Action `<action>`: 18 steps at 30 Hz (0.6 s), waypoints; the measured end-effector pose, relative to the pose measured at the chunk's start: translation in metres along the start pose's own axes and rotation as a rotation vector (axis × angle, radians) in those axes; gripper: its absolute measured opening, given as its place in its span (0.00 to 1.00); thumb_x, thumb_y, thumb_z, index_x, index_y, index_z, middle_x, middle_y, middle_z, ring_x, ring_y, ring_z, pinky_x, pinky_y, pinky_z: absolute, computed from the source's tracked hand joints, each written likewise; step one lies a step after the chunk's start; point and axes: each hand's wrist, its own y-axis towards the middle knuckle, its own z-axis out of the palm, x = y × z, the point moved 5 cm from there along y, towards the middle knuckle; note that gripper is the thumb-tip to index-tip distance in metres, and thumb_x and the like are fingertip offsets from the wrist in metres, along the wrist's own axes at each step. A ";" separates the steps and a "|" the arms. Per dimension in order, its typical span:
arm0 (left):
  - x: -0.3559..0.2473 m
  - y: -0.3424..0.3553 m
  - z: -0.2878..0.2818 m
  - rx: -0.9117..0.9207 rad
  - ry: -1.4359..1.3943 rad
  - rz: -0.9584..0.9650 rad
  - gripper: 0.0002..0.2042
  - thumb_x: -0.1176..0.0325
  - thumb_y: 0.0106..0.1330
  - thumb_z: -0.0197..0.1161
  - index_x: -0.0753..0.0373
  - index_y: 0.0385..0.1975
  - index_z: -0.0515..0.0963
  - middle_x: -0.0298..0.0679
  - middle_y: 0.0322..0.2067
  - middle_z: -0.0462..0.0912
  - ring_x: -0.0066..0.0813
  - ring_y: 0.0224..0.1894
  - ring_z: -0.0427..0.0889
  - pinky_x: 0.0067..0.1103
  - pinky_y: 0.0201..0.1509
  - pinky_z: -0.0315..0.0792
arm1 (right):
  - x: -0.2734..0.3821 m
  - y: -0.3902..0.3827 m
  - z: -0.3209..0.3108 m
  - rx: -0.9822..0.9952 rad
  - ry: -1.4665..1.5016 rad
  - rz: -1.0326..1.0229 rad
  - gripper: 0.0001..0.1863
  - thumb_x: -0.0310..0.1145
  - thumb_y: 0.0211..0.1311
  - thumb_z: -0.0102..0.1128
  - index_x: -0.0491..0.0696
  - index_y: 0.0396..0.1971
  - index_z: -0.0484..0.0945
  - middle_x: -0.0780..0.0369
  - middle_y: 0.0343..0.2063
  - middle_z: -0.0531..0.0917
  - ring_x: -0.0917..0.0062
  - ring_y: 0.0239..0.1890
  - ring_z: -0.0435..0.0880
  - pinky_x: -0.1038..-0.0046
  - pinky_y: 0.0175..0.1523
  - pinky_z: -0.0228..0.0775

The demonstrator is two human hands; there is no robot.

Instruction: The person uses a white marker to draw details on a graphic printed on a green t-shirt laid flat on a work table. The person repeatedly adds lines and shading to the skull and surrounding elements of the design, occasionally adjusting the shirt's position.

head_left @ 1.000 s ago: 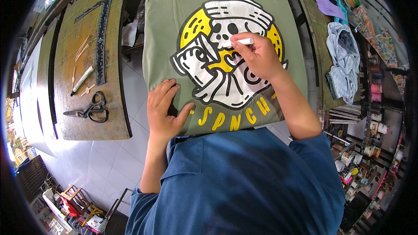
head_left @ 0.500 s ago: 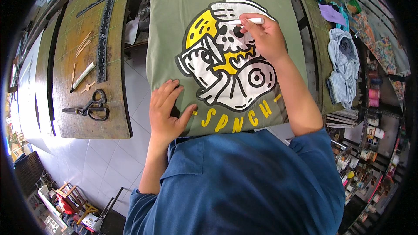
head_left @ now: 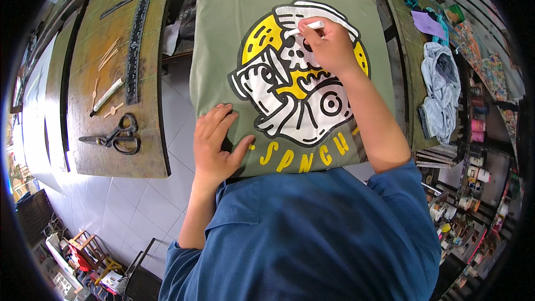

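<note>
An olive-green T-shirt (head_left: 220, 44) lies spread flat in front of me. On it is a skull print (head_left: 278, 103) in white, black and yellow, with yellow lettering below. My right hand (head_left: 333, 50) grips a slim white marker pen (head_left: 315, 25) between thumb and fingers. The pen's tip points left, at the skull's forehead just under its cap; whether it touches the cloth I cannot tell. Near the shirt's lower left corner, my left hand (head_left: 217, 147) rests flat with fingers spread, beside the start of the lettering.
On the board to the left lie black-handled scissors (head_left: 114, 138), a dark L-shaped ruler (head_left: 134, 50), a white pen-like tube (head_left: 108, 96) and several thin wooden sticks (head_left: 108, 53). To the right are pale blue denim clothing (head_left: 440, 89), purple paper (head_left: 426, 24) and shelves of small containers.
My right hand has shifted slightly left with the marker pen, along the skull's forehead. The left hand stays on the shirt. The whole view has moved a little.
</note>
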 end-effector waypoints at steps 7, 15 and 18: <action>0.001 0.000 0.000 0.009 0.005 -0.009 0.22 0.65 0.44 0.74 0.66 0.39 0.77 0.44 0.46 0.78 0.44 0.52 0.74 0.32 0.52 0.66 | 0.009 0.001 -0.002 -0.023 -0.074 -0.017 0.12 0.37 0.56 0.61 0.44 0.34 0.81 0.59 0.19 0.83 0.78 0.19 0.81 0.76 0.28 0.71; -0.001 0.000 0.000 0.004 0.003 -0.007 0.22 0.66 0.43 0.74 0.66 0.39 0.77 0.45 0.46 0.78 0.44 0.52 0.75 0.32 0.52 0.66 | 0.000 0.005 0.000 -0.066 0.019 -0.059 0.11 0.36 0.56 0.59 0.45 0.33 0.81 0.61 0.17 0.82 0.78 0.20 0.81 0.76 0.28 0.71; 0.001 0.000 -0.001 0.004 -0.003 -0.004 0.22 0.66 0.43 0.74 0.66 0.39 0.77 0.45 0.46 0.78 0.44 0.52 0.75 0.32 0.51 0.66 | 0.008 0.002 -0.001 -0.062 -0.007 -0.063 0.10 0.36 0.56 0.60 0.46 0.32 0.82 0.61 0.18 0.82 0.76 0.21 0.81 0.76 0.29 0.71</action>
